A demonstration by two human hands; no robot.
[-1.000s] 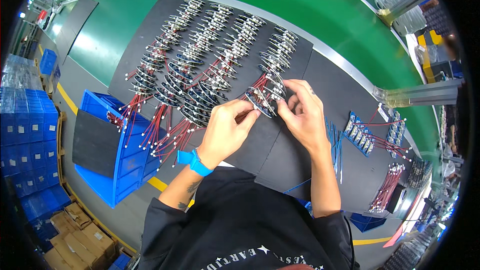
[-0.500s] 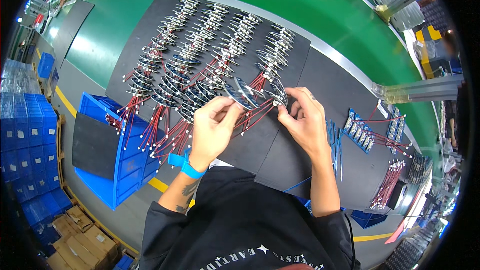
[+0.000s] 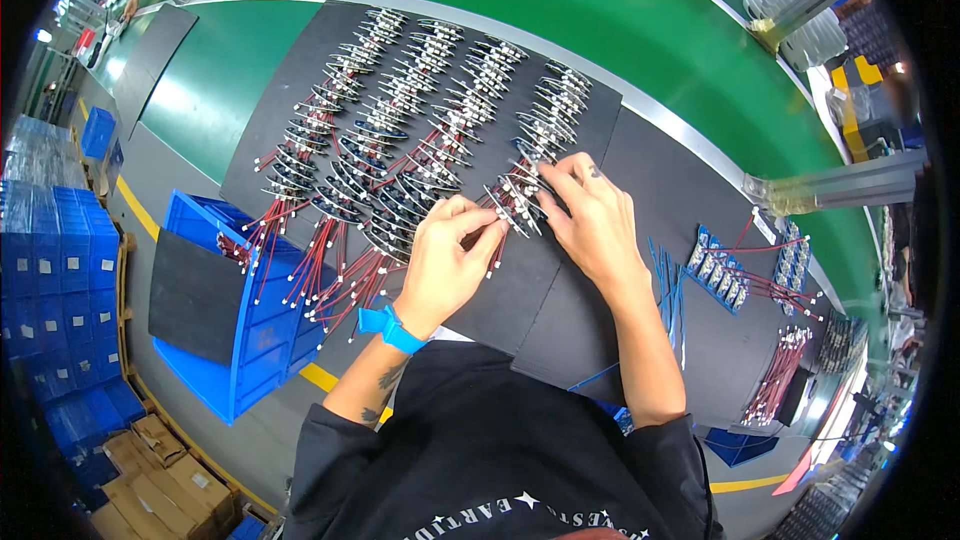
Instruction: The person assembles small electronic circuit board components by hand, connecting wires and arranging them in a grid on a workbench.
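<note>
Four rows of small curved circuit boards [image 3: 465,120] with white connectors and red wires [image 3: 315,265] lie on black mats. At the near end of the rightmost row, a few curved circuit boards [image 3: 518,202] sit between my hands. My left hand [image 3: 447,258], with a blue wristband [image 3: 392,328], pinches the lower left edge of these boards. My right hand [image 3: 592,215] is closed at their right side, thumb and fingers bent against the edge. Fingers partly hide the exact contact points.
A blue crate [image 3: 285,340] with a black sheet stands at the left of the mat. To the right lie blue cable ties [image 3: 668,290], blue board panels [image 3: 718,270] and a bundle of red wires [image 3: 778,375]. A green belt [image 3: 560,0] runs behind.
My left hand has moved slightly right and down, bringing the curved boards it held onto the rightmost row's near end. My right hand has shifted a little left and up beside them.
</note>
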